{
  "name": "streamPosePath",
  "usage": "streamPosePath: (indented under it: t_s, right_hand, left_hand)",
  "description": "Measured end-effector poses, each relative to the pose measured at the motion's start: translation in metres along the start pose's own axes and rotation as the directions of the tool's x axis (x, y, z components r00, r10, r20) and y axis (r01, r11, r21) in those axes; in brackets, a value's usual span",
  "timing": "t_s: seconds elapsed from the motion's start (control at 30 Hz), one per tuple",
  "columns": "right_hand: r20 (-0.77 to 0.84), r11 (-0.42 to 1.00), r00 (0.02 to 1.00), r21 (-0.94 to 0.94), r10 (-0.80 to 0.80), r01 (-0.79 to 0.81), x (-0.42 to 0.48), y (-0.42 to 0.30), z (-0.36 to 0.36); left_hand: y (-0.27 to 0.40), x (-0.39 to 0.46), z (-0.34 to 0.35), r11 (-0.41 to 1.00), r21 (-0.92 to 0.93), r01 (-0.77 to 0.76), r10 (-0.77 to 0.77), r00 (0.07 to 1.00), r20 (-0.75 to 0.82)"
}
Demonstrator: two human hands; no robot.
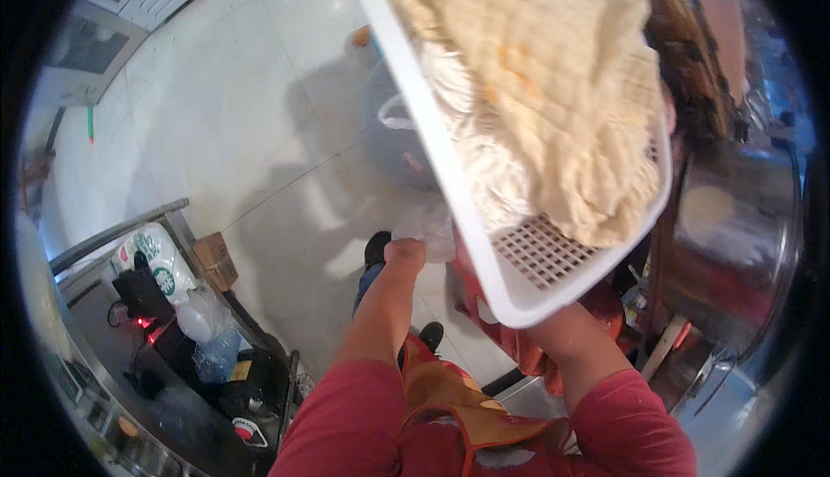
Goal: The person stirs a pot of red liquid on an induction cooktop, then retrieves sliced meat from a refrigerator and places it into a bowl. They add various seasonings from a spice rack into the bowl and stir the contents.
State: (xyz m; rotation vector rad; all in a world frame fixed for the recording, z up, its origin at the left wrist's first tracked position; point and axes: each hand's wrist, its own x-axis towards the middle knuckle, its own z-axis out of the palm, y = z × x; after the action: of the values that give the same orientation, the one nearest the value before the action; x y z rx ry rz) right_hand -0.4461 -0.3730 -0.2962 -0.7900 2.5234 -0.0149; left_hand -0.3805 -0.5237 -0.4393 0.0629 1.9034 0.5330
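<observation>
My left hand [406, 251] is closed at the edge of a clear plastic bag [433, 227], low over the floor. A white plastic basket [512, 305] with a grid bottom is tilted close to the camera, covering much of the right side. Pale noodle-like strands [496, 172] lie in it, partly under a cream cloth [570, 88] with orange stains. My right forearm [574, 341] runs under the basket, and the hand is hidden there. Blurred skin, perhaps fingers [670, 110], shows at the basket's right rim; whose it is, I cannot tell. Red plastic [476, 298] hangs below the basket.
A metal shelf unit at lower left holds a black device [144, 292] with red lights, wrapped packs [155, 260] and a black jug [253, 380]. A cardboard box [216, 261] is beside it. On the right is a shiny metal container [733, 237]. Pale tiles [214, 127] cover the floor.
</observation>
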Motion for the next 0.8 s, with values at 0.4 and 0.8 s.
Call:
streamPosePath:
  t_s: [0.4,0.8]
  right_hand:
    - [0.104,0.996,0.993,0.084,-0.049,0.04,-0.017,-0.045,0.035]
    - [0.392,0.496,0.697,0.501,0.601,-0.709,-0.444,-0.11,0.018]
  left_hand:
    - [-0.085,-0.088,0.048,0.946,-0.122,-0.299,0.212,0.861,-0.463]
    - [-0.19,-0.131,0.1,0.419,0.693,-0.587,0.777,0.626,0.061]
